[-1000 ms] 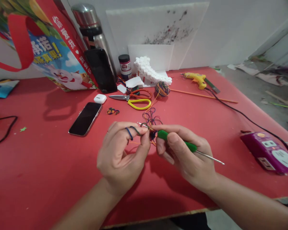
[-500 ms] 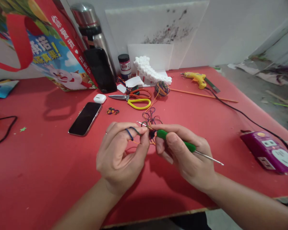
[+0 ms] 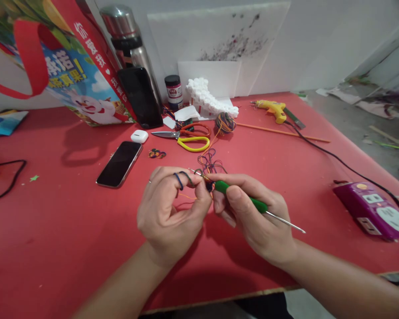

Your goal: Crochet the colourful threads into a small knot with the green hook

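My right hand (image 3: 256, 212) is closed round the green handle of a crochet hook (image 3: 259, 204), whose rear metal tip points to the lower right. Its front tip meets yarn at the fingertips of my left hand (image 3: 173, 208). That hand pinches a small dark piece of crochet (image 3: 210, 186), mostly hidden by the fingers. Blue-green yarn (image 3: 178, 180) loops over my left index finger. Loose multicoloured strands (image 3: 211, 161) lie just beyond the hands and run back to a yarn ball (image 3: 224, 123).
Scissors (image 3: 193, 144), a small crocheted piece (image 3: 157, 153) and a phone (image 3: 119, 164) lie left of the yarn. A yellow glue gun (image 3: 271, 108) with a black cord sits back right, a purple box (image 3: 374, 210) at the right. Behind stand a gift bag (image 3: 96, 106) and a steel flask (image 3: 119, 22).
Both hands stay joined at the work. The hook has shifted slightly left and its rear end dips a little. My left hand has moved slightly to the right.
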`<state>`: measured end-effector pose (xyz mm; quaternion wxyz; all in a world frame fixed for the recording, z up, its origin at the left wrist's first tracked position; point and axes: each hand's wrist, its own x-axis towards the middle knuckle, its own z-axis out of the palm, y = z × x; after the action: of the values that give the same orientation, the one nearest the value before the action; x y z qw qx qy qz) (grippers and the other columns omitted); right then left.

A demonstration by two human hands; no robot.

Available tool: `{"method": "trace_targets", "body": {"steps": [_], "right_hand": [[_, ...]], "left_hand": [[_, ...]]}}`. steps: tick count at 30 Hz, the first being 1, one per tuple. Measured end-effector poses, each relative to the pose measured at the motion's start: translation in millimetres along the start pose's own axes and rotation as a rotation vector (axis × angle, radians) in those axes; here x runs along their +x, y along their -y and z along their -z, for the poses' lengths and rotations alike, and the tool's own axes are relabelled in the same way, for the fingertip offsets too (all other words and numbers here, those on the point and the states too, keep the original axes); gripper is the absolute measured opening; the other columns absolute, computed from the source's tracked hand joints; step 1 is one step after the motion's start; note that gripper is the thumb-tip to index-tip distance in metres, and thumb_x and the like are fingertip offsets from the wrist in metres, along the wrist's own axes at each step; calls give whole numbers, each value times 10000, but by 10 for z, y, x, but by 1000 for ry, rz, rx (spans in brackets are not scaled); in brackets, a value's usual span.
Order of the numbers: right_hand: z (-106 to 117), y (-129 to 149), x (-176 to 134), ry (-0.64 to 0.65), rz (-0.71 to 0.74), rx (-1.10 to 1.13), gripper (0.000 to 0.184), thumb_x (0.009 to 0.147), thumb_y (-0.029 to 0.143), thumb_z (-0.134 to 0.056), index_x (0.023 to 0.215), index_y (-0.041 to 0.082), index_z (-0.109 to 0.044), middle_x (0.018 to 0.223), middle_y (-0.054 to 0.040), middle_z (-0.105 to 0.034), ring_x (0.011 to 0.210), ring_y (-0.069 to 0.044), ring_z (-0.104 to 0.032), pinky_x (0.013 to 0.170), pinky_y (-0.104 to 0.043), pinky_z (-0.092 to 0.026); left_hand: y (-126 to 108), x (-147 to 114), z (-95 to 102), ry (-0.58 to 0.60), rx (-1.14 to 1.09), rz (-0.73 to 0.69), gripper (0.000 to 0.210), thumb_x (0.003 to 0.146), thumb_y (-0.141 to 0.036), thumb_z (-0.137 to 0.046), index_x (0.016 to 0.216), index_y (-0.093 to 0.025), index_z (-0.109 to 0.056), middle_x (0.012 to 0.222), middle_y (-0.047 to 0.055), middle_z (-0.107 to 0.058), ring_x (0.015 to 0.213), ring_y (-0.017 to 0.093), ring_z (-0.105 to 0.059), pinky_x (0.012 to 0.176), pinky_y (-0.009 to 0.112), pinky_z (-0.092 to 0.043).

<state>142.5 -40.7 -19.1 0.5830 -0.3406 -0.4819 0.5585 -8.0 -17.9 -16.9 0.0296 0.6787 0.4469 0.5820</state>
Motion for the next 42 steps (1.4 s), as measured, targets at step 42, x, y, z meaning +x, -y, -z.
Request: {"method": "trace_targets", "body": {"steps": [42], "right_hand": [[16, -42, -22, 18, 67, -38, 246, 1108, 358, -640, 1261, 300, -824, 786, 7, -678, 584, -74, -551, 536, -218, -459]], "left_hand": [[-1, -7, -26, -16, -85, 112, 232, 836, -24, -734, 880, -238, -654, 849, -9, -677, 809, 164, -669, 743, 339, -591]]}}
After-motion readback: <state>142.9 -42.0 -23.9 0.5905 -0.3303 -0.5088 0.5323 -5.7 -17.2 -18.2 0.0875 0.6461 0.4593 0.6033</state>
